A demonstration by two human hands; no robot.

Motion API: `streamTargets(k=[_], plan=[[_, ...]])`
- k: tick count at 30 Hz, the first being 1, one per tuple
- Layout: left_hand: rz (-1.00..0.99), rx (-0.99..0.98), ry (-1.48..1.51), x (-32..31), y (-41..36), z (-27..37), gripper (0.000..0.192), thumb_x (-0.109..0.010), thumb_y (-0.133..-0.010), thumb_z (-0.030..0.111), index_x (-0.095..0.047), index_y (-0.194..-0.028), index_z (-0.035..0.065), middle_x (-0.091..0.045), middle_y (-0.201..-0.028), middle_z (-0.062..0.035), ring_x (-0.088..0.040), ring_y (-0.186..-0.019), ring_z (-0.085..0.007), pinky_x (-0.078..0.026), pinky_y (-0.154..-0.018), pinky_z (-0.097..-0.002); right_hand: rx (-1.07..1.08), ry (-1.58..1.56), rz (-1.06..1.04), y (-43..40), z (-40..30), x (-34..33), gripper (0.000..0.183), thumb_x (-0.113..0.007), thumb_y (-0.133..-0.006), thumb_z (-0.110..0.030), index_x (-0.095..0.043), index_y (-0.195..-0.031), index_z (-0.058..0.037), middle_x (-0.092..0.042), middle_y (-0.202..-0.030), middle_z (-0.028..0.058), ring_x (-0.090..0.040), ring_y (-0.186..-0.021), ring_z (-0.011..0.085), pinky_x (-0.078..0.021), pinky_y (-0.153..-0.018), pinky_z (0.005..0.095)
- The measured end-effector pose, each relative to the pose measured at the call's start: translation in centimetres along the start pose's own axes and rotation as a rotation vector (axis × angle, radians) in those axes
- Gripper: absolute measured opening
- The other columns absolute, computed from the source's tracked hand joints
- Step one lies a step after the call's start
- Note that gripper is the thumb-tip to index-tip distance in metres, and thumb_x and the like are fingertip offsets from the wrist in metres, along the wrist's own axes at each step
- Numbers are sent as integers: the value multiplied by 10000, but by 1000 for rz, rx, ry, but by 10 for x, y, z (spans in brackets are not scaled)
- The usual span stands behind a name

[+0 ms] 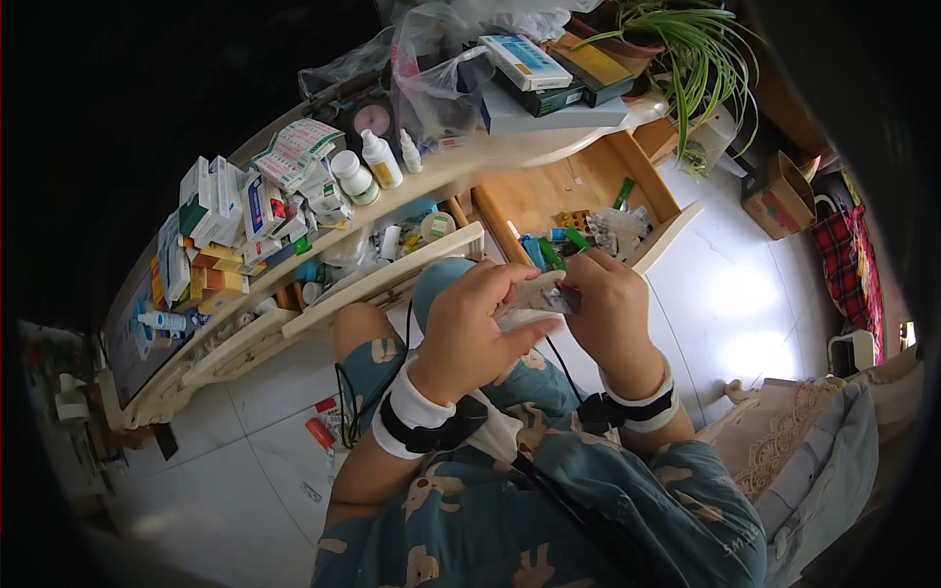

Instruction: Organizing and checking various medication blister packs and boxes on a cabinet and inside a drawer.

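Above my lap, my left hand [478,323] and my right hand [606,301] hold a small clear plastic bag [540,295] between them. Something small and pale shows inside the bag, too blurred to name. The left thumb and fingers grip its left part; the right fingers pinch its right edge. Just beyond the hands, an open wooden drawer [544,180] holds a brown blister pack [573,220], green packets [624,192] and crumpled clear plastic packaging [617,224]. Both wrists wear white cuffs with black straps.
Medicine boxes [208,202], a white pill bottle [354,178] and a spray bottle [381,159] crowd the cabinet top. Flat boxes [551,110] and a potted spider plant [687,55] stand farther right. Another open drawer [397,272] is at left. Red-and-white packets [321,432] lie on the floor.
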State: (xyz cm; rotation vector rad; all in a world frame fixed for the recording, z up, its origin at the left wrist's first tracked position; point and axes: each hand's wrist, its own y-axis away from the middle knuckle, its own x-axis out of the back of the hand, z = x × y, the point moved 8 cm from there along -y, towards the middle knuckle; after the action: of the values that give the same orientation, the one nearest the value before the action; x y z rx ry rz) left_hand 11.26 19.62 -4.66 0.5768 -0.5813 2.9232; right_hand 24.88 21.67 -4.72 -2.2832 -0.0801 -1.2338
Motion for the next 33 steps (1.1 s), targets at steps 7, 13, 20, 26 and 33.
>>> streamTargets(k=[7,13,20,26,33], plan=[[104,180,55,-9,2,-39,339,-774,-685,103,-606,-967,22,-483,-701,-51,-448,-593,-149,-387,-540,-259,117,152,40,-6,-10,1,152,-621,-643,-104,-545,-775,-107,-558,-762,56,-601,-721,244,-485,-574,349],[226,369,257,0,6,-61,193,-544,-752,-58,-601,-924,8,-393,-618,74,-366,-563,-14,-313,-517,-181,2,-84,95,-3,20,28,212,-728,-664,-48,-543,-761,-82,-599,-708,50,-584,-564,216,-480,-519,309],[310,495,568,3,8,-84,138,-574,-858,50,-571,-989,8,-555,-813,20,-462,-694,-22,-394,-650,-164,-560,-1495,42,-1,33,27,317,-666,-756,36,-504,-1026,-7,-630,-849,100,-622,-652,164,-520,-599,259],[205,658,690,-13,14,-105,162,-549,-897,111,-565,-1015,0,-561,-821,27,-467,-687,-26,-407,-632,-185,-521,-1583,-38,-8,1,42,283,-685,-726,59,-494,-918,-25,-624,-867,109,-628,-689,188,-530,-633,285],[-189,281,228,-30,13,-87,359,-738,-655,168,-596,-959,38,-523,-674,-3,-474,-595,-98,-396,-548,-246,403,-431,555,-11,-52,103,248,-752,-623,59,-559,-745,-39,-586,-896,124,-589,-756,206,-487,-616,281]])
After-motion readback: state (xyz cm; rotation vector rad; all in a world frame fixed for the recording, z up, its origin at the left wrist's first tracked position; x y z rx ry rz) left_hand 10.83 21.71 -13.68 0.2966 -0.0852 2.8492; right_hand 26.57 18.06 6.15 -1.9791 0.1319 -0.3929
